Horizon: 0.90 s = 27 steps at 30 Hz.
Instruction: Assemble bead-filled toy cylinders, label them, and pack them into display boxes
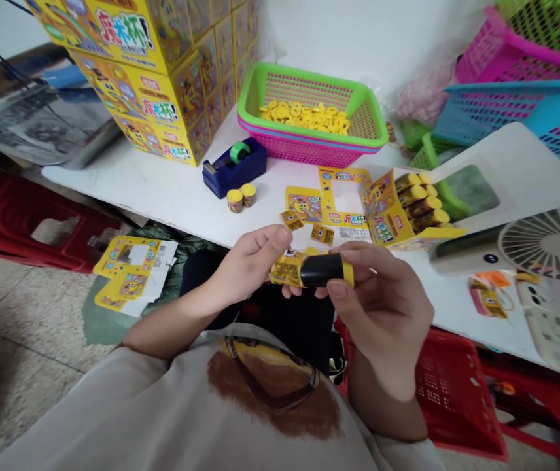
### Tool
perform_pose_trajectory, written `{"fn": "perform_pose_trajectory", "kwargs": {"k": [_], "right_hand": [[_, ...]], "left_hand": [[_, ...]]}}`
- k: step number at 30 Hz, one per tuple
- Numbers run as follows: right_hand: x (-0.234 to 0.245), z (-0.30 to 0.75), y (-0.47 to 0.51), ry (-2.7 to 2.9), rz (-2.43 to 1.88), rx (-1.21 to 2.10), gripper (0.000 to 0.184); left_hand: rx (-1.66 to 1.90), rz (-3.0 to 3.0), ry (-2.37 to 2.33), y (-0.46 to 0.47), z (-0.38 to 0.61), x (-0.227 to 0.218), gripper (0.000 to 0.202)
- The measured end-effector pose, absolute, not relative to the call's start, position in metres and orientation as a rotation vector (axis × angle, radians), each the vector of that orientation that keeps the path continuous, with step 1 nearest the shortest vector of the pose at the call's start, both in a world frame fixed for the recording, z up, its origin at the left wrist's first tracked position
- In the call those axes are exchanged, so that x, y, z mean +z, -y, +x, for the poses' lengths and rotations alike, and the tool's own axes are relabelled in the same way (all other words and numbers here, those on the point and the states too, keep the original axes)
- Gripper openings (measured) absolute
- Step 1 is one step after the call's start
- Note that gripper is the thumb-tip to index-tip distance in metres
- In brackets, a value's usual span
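Note:
Held between both hands above my lap is a small black-and-yellow cylinder (322, 270) with a yellow end at the right. A printed yellow wrap (287, 269) covers its left part. My left hand (253, 261) pinches the wrapped end. My right hand (383, 301) grips the yellow end between thumb and fingers. Just beyond, on the table, lie small printed cards (322, 234). Two short yellow-topped cylinders (235, 201) stand side by side near a blue tape dispenser (235, 167). An opened display box (392, 209) to the right holds several similar yellow-ended cylinders (424, 206).
Stacked yellow boxes (147, 108) rise at the back left. Nested baskets (309, 147) contain yellow pieces (304, 118). At the right are a small fan (549, 242) and more baskets (500, 111). Flat box cards (130, 275) lie left, below table height; a red crate (456, 399) sits lower right.

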State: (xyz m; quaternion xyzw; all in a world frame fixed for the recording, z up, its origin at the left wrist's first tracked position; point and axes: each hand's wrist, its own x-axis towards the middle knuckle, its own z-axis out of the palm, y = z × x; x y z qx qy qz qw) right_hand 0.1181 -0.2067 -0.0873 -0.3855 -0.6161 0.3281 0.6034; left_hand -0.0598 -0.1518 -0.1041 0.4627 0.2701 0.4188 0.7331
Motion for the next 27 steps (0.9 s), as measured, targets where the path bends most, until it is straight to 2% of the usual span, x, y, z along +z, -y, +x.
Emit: {"fn": "perform_pose_trajectory", "kwargs": {"k": [6, 11, 16, 19, 22, 27], "right_hand": [[-0.083, 0.131, 0.207, 1.559, -0.930, 0.691, 0.038], [-0.086, 0.140, 0.201, 1.569, -0.928, 1.006, 0.044], [-0.097, 0.143, 0.194, 1.488, -0.917, 1.229, 0.037], [-0.101, 0.141, 0.196, 1.525, -0.947, 1.042, 0.031], [-0.099, 0.139, 0.199, 1.733, -0.993, 0.739, 0.024], [-0.098, 0.138, 0.199, 1.946, -1.032, 0.553, 0.028]], "left_hand": [[0.812, 1.174, -0.632, 0.157, -0.076, -0.096, 0.054], [0.856, 1.357, -0.662, 0.164, -0.082, -0.093, 0.050], [0.944, 1.886, -0.720, 0.166, -0.087, -0.093, 0.041], [0.998, 2.181, -0.653, 0.163, -0.087, -0.098, 0.032], [1.009, 2.309, -0.579, 0.160, -0.086, -0.106, 0.031], [0.950, 2.296, -0.584, 0.157, -0.087, -0.117, 0.034]]}}
